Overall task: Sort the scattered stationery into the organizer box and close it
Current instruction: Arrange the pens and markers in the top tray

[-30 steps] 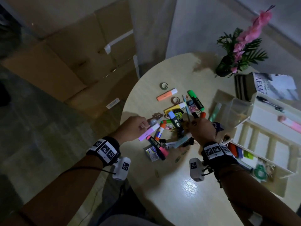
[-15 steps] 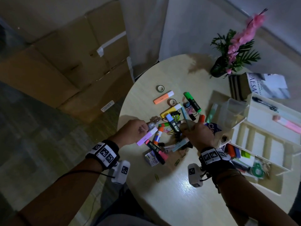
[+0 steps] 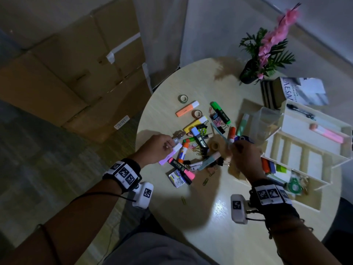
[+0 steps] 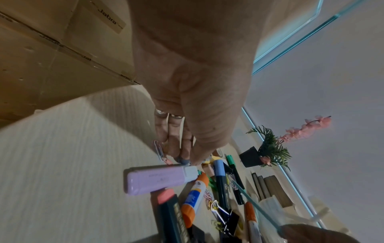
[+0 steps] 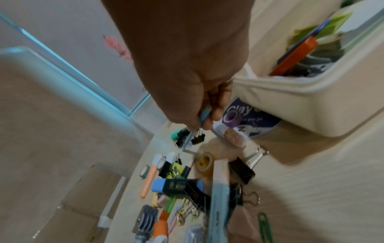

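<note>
The counter (image 3: 219, 217) is shared by the open organizer box (image 3: 298, 155), set just right of the right hand (image 3: 243, 157), and a scattered pile. A thin teal pen (image 3: 219, 131) is pinched by that nearer hand, its long axis slanting away. A small silvery object, unidentifiable, is pinched in the left hand (image 3: 154, 148), touching the lilac highlighter (image 4: 158, 178).

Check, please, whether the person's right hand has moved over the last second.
Yes. The right hand has shifted away from the blue-capped black marker toward the white plastic organizer box, uncovering a brown tape roll.
</note>
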